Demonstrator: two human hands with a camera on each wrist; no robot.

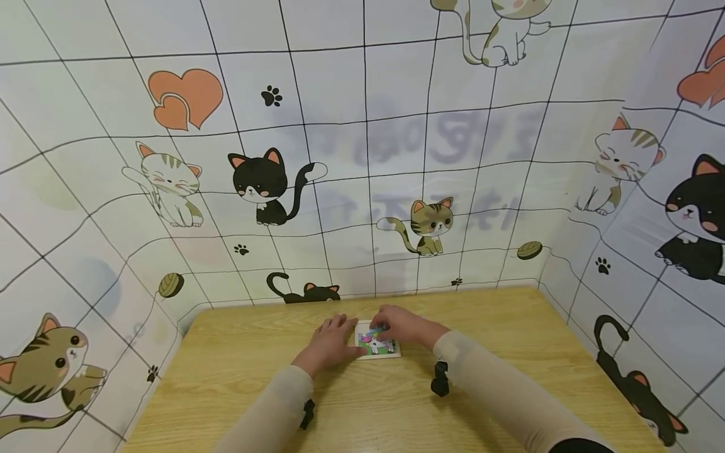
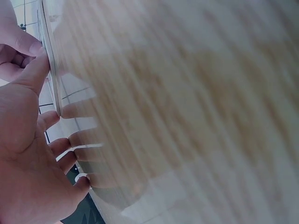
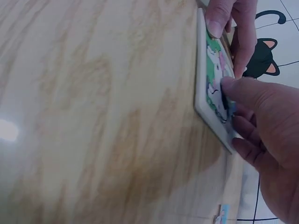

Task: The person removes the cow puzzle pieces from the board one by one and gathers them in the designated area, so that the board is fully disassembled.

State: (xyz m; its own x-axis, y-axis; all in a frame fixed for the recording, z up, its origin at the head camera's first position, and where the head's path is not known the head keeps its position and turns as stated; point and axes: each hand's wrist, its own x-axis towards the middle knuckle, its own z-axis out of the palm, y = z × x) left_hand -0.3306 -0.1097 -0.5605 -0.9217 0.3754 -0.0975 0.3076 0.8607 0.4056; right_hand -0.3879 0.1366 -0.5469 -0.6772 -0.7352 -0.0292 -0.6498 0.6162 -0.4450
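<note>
A small jigsaw puzzle (image 1: 377,345) in a pale frame lies on the table, its picture showing green, white and pink. My left hand (image 1: 328,345) rests at the frame's left side, fingers spread, the thumb (image 3: 216,25) lying over the edge of the picture. In the left wrist view, the fingertips (image 2: 60,145) of this hand come down at the tabletop beside the frame. From the right, my right hand (image 1: 403,327) reaches over the puzzle with curled fingers. It pinches a puzzle piece (image 3: 225,101) at the picture, mostly hidden by the thumb and fingers.
A light blue scrap (image 3: 224,213), like a loose puzzle piece, lies on the wooden table (image 1: 255,352) beyond the frame. A cat-printed wall covering (image 1: 345,145) rises behind the table's back edge and along both sides.
</note>
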